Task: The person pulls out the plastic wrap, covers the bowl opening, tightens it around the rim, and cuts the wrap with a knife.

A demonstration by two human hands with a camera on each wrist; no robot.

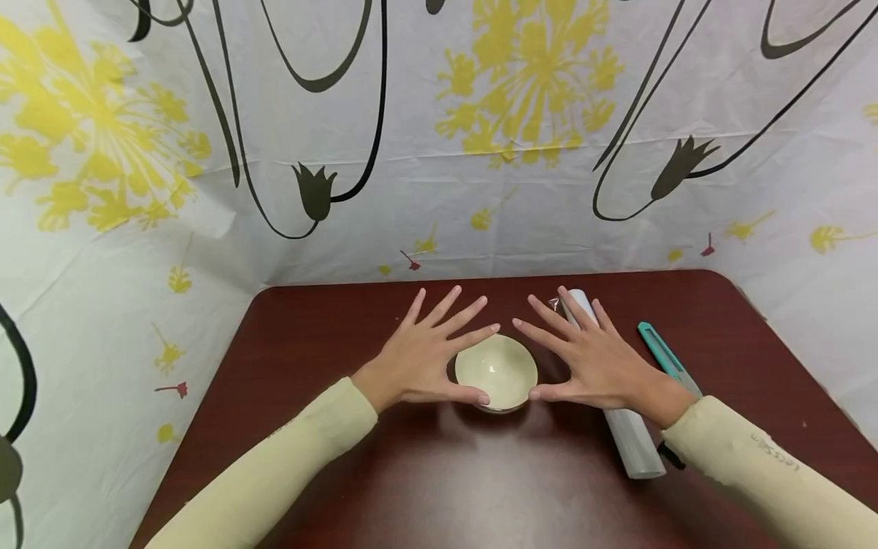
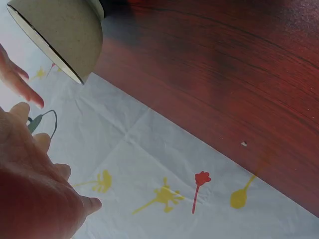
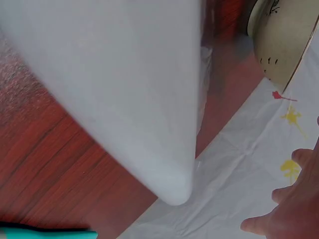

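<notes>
A small cream bowl (image 1: pixel 497 371) stands upright on the dark red-brown table. My left hand (image 1: pixel 425 354) is over its left side with straight, spread fingers, the thumb tip overlapping the rim in the head view. Mirroring it on the right, my right hand (image 1: pixel 604 366) also has its fingers fanned out, thumb tip close to the bowl's right edge. Neither hand grips anything. Beneath the right hand lies a white roll of clear plastic wrap (image 1: pixel 634 442), partly hidden by it. Dark markings show on the bowl's outer wall (image 3: pixel 286 42) in the right wrist view.
A teal box cutter (image 1: pixel 661 351) lies to the right of the roll, its near end hidden by the right wrist. Some black object (image 1: pixel 672 456) peeks out beside the roll's near end. Behind the table (image 1: pixel 322 320) hangs a white flower-patterned sheet (image 1: pixel 384 137).
</notes>
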